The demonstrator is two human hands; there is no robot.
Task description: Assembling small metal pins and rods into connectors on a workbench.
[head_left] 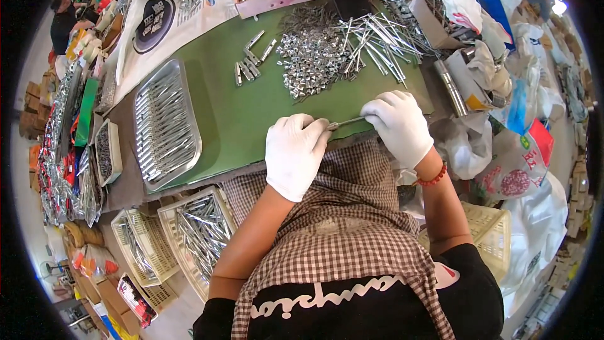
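Note:
Just above the near edge of a green work mat (245, 119), both my white-gloved hands are closed on a thin metal rod (347, 121) with a thicker metal piece at its left end. My left hand (294, 154) pinches that thicker end, and its fingertips partly cover it. At the rod's other end, the fingers of my right hand (399, 124) are pressed together. Beyond them lies a heap of small shiny metal fittings (308, 63). Long thin rods (380, 41) are strewn to its right. Several short metal cylinders (247, 68) lie to its left.
A metal tray (197, 131) of lined-up metal parts stands at the left. Farther back is a pink box (280, 1) of small parts. Cream baskets (165, 214) with metal pieces sit below the table's left side. A thick metal tube (450, 88) and plastic bags (469, 145) are at the right.

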